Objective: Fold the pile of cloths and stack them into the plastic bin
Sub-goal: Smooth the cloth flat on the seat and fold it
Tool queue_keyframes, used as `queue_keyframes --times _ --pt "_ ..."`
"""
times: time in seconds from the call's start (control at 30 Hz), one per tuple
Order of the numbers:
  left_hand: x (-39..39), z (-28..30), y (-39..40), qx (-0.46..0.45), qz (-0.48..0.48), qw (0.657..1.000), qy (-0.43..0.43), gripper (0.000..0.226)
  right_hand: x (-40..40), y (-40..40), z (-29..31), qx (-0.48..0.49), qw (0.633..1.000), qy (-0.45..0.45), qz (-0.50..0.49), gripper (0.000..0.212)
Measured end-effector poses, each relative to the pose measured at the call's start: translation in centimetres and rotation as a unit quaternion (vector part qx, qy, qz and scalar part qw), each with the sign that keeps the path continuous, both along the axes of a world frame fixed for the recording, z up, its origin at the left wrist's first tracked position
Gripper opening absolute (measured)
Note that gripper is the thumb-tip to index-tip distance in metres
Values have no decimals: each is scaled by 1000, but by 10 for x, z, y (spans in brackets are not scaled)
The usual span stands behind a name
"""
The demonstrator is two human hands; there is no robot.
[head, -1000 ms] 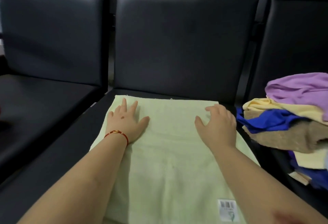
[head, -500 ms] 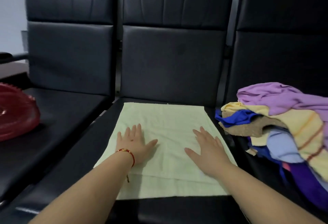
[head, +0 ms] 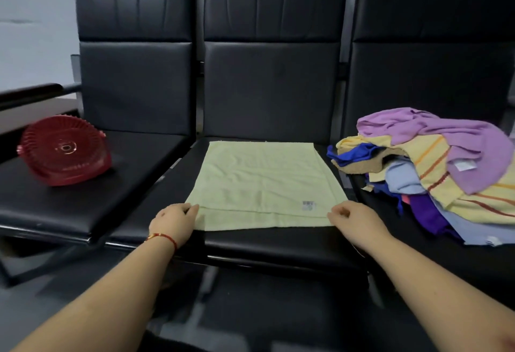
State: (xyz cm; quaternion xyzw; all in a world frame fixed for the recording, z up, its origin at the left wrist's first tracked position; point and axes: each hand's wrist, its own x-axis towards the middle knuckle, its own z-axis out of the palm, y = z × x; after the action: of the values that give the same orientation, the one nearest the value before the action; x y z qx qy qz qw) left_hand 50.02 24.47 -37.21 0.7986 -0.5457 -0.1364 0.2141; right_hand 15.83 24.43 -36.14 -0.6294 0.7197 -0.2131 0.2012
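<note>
The pale green cloth (head: 262, 184) lies flat on the middle seat (head: 278, 243). The left hand (head: 172, 222) and the right hand (head: 355, 223) each pinch one near corner of it. The pile of cloths (head: 434, 167) is right of this cloth, and the red plastic bin (head: 62, 151) is left of it.

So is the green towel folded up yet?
Not yet. The pale green towel lies spread flat on the middle seat, with both hands at its near corners.

This looks like a waiting room or office lobby, with a row of three joined black leatherette seats (head: 274, 95) on a shared metal frame against a bare pale grey wall (head: 36, 31).
</note>
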Motion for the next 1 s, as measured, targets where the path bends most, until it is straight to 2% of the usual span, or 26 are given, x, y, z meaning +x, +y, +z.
queue_keyframes --times 0.1,0.2,0.27,0.37,0.47,0.53,0.57,0.6,0.63,0.67,0.7,0.73,0.77,0.83,0.9,1.0 --pt "7 -1 -7 -19 48 999 6 34 0 -11 1 -12 997 -46 -61 28" --pt "6 -3 -19 -44 94 994 25 42 -1 -27 0 40 986 -100 -124 47" --pt "0 -3 -27 -9 115 993 7 51 -1 -38 -3 75 979 -121 -145 56" --pt "-9 -2 -37 24 123 992 -1 37 1 -44 -4 88 986 -64 -123 36" --pt "-14 -6 -41 3 125 992 24 25 -1 -47 -6 49 994 -12 -92 47" --pt "-15 -6 -40 -53 127 988 74 20 -3 -47 -8 29 997 1 -71 44" --pt "-15 -2 -39 -98 126 978 135 20 -3 -48 -7 14 996 -43 -71 38" --pt "-14 4 -38 -152 120 956 221 21 -3 -51 -4 -9 986 -146 -82 30" --pt "-12 12 -36 -203 111 921 313 22 -3 -52 3 -31 951 -291 -100 22" --pt "-9 21 -33 -241 101 884 388 21 -4 -54 13 -54 899 -418 -123 18" --pt "-6 29 -29 -256 91 858 436 20 -8 -55 20 -68 854 -495 -144 18" --pt "-5 33 -24 -251 81 852 452 21 -13 -58 22 -73 837 -518 -160 19" --pt "-4 35 -19 -222 73 872 431 22 -17 -57 21 -65 847 -500 -170 18" --pt "-5 33 -7 -114 63 932 337 27 -23 -52 9 -18 911 -372 -175 12" --pt "-5 28 0 1 34 972 232 29 -29 -46 -8 38 956 -240 -165 16" --pt "-4 24 0 85 -3 992 96 26 -32 -41 -12 43 967 -173 -181 17"
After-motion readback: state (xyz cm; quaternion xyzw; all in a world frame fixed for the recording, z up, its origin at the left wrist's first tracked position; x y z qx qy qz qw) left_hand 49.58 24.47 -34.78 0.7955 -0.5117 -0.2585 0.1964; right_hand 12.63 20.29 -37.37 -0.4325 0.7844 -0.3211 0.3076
